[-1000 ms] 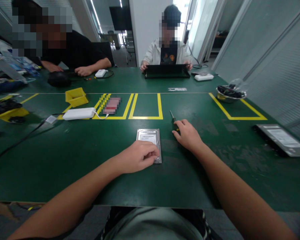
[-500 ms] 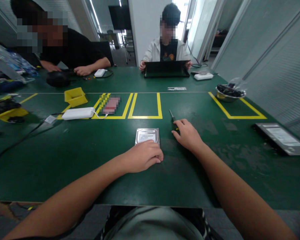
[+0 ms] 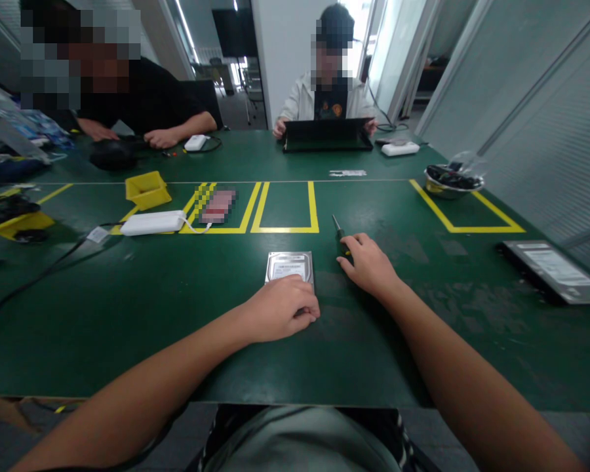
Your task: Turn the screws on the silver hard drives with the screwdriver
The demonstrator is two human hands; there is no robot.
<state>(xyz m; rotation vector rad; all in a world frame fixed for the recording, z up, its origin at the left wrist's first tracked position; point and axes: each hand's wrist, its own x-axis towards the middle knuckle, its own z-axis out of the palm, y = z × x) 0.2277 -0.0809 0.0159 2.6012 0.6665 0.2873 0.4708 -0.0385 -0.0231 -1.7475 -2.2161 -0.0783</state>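
A silver hard drive (image 3: 289,263) with a white label lies flat on the green table in front of me. My left hand (image 3: 281,305) covers its near part, fingers bent around the drive's lower right side; the fingertips are partly hidden. To the right, my right hand (image 3: 368,263) rests on the table, its thumb and fingers closed around the handle of a screwdriver (image 3: 339,229). The screwdriver's metal shaft points away from me, toward the far left. Most of its dark handle, with a bit of yellow, is under my fingers.
A larger drive (image 3: 553,272) lies at the right. Behind it stands a metal bowl (image 3: 455,191) of dark parts. Leftward are a white power bank (image 3: 153,223), a pixelated phone (image 3: 219,205) and a yellow bin (image 3: 148,190). Across the table, one person holds a black panel (image 3: 328,136); another sits left.
Hardly anything differs. Both hands keep their places on the drive and the screwdriver, and the view has shifted very slightly.
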